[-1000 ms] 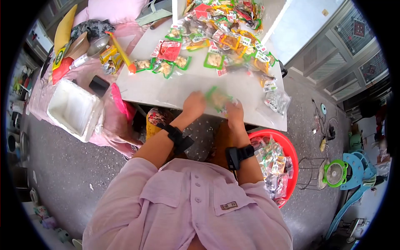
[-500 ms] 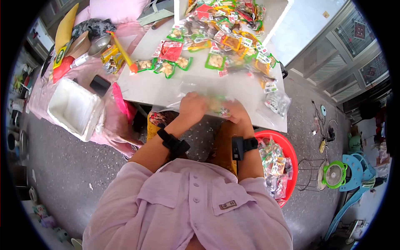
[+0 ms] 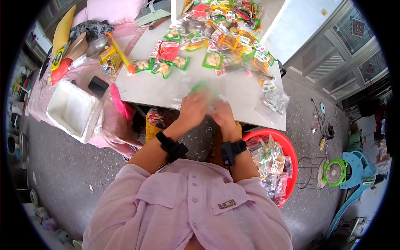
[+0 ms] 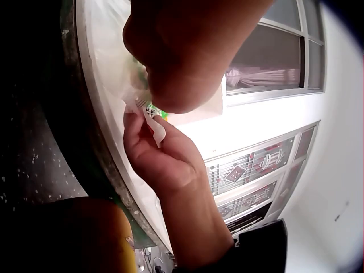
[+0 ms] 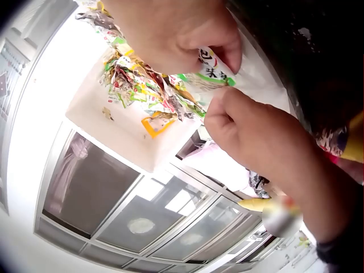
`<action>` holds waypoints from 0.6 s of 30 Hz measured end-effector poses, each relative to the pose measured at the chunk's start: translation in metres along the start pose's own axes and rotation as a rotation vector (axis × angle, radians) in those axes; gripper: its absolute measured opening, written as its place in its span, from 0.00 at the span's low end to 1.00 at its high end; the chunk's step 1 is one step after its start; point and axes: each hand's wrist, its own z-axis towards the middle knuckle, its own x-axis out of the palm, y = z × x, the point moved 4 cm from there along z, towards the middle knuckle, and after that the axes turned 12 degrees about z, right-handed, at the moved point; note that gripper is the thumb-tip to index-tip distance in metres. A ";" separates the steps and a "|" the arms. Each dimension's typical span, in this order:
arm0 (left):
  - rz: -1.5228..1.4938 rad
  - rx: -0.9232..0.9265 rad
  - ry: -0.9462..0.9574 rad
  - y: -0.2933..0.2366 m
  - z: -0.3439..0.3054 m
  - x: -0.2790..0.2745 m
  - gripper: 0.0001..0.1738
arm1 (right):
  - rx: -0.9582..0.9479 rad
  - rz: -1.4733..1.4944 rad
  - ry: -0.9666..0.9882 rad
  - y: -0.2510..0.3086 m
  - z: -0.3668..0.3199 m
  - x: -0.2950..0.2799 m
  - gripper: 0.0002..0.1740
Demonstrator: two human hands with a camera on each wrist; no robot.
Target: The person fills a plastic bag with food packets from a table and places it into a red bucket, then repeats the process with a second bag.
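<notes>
Both hands are together just over the front edge of the table, around a green-edged snack packet [image 3: 201, 86] that is blurred in the head view. My left hand [image 3: 193, 110] grips it with curled fingers, and in the right wrist view the fingertips sit right at its printed end [image 5: 214, 73]. My right hand [image 3: 222, 113] pinches the wrapper close beside; the left wrist view shows a pale, crinkled plastic flap [image 4: 157, 132] between thumb and fingers. Several similar green-edged packets [image 3: 161, 68] lie on the table beyond the hands.
A large heap of packets [image 3: 227, 35] spills from a white box [image 3: 273, 21] at the back. Clear plastic bags [image 3: 275, 104] lie at the table's right corner. A red basin [image 3: 293, 166] of packets stands on the floor at right; a white foam box [image 3: 62, 114] is at left.
The packet has gone from right of the left hand to above it in the head view. The right hand has shifted left, closer to the left hand.
</notes>
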 end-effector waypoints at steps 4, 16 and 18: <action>-0.007 0.056 0.108 0.004 -0.005 0.007 0.04 | 0.177 -0.768 0.011 0.017 -0.004 0.000 0.09; -0.169 0.075 0.183 0.000 -0.006 0.007 0.03 | 0.147 -0.313 0.100 -0.006 0.003 0.001 0.08; -0.175 0.091 0.131 0.003 -0.008 0.013 0.03 | 0.151 -0.497 0.054 0.003 0.000 0.008 0.07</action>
